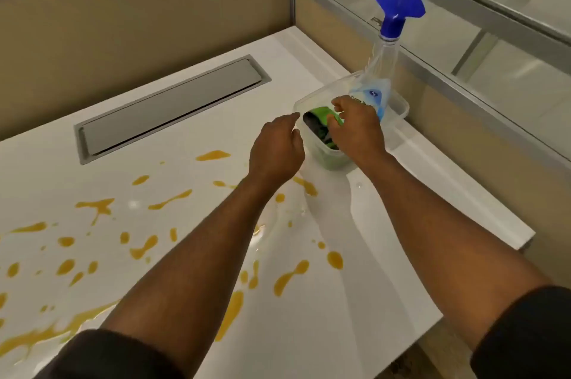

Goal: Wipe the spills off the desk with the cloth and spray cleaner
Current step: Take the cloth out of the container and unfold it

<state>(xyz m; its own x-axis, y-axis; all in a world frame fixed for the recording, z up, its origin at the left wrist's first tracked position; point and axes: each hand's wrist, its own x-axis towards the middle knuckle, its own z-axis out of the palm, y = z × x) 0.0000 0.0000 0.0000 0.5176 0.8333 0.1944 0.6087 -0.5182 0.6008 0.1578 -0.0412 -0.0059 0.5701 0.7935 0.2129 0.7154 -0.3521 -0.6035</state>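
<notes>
Green cloth lies inside clear tub, at 2 o'clock on the white desk. Right hand reaches into tub, fingers curled, pinching cloth. Left hand just outside tub wall at 9 o'clock of it, fingers loosely curled, holding nothing. Spray bottle, blue trigger head, stands upright in tub's far end. Orange spills scattered from 6 to 9 o'clock. Grey cable hatch at 11 o'clock.

Your L hand: arm extended fwd, back of hand up, fingers loosely curled, index tip fwd, holding nothing. Your R hand: arm extended, fingers curled down, pinching. Both forearms bare, dark sleeves pushed to elbows.
</notes>
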